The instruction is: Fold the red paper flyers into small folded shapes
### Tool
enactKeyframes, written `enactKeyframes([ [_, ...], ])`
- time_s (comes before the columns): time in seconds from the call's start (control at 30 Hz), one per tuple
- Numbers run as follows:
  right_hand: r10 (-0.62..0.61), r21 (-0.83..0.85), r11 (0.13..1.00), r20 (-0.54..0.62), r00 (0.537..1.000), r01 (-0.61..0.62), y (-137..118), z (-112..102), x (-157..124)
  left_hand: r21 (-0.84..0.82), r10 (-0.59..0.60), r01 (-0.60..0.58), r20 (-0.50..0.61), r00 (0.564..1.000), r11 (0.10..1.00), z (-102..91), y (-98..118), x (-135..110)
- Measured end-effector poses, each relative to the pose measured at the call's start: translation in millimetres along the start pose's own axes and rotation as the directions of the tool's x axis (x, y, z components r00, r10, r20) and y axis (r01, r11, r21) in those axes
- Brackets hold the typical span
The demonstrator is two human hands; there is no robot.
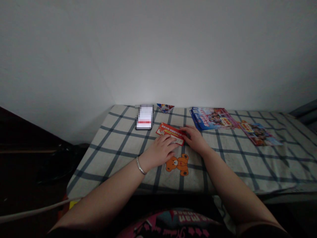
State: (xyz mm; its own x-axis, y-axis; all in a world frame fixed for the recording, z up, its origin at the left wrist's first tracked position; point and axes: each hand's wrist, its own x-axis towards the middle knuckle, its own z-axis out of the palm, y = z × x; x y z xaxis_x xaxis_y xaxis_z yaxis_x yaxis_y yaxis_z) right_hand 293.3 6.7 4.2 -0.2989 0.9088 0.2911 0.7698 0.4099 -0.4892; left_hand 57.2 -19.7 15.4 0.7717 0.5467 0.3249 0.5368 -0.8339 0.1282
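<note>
A folded red leaflet (164, 127) with white and yellow print lies on the checked cloth in front of me. My left hand (162, 148), a silver bangle at its wrist, rests on the leaflet's lower edge with fingers spread out. At the leaflet's right end, my right hand (194, 138) lies with its fingers stretched over the edge and the thumb apart from them. Both hands partly cover the paper. Just below them, an orange teddy bear print (177, 164) shows on the cloth.
The checked tablecloth (119, 142) reaches back to a white wall (158, 53). A lit phone (145, 117) lies at the back left, beside a small folded paper triangle (165, 107). To the right are a stack of colourful leaflets (210, 117) and another leaflet (260, 132).
</note>
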Motion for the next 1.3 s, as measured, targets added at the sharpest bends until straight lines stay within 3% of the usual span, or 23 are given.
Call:
enactKeyframes([
  [0.23, 0.01, 0.06, 0.998, -0.012, 1.0, -0.01, -9, -6, -1, 0.043, -0.039, 0.04, -0.028, 0.999, 0.998, -5.6, -15, -4],
  [0.43, 0.081, 0.235, 0.969, -0.03, 0.996, -0.071, -7, -3, -4, 0.088, -0.067, 0.073, -0.072, 0.995, 0.993, 0.7, -19, -4],
  [0.57, 0.1, 0.329, 0.94, -0.009, 0.995, -0.091, -3, 0, -5, 0.025, -0.036, 0.038, -0.071, 0.997, 0.999, -0.5, -18, -2],
  [0.83, 0.142, 0.36, 0.924, -0.006, 0.99, -0.13, -6, -1, -5, -0.012, -0.068, 0.067, -0.066, 0.995, 0.998, -1.7, -13, -1],
  [1.03, 0.151, 0.411, 0.899, 0.023, 0.988, -0.147, -9, -3, -5, -0.024, -0.044, 0.041, -0.122, 0.992, 0.999, 4.8, -14, 0],
  [1.3, 0.053, 0.375, 0.925, 0.025, 0.998, -0.058, -6, -2, -7, -0.051, -0.149, 0.145, -0.094, 0.984, 0.988, -6.3, -9, -2],
])
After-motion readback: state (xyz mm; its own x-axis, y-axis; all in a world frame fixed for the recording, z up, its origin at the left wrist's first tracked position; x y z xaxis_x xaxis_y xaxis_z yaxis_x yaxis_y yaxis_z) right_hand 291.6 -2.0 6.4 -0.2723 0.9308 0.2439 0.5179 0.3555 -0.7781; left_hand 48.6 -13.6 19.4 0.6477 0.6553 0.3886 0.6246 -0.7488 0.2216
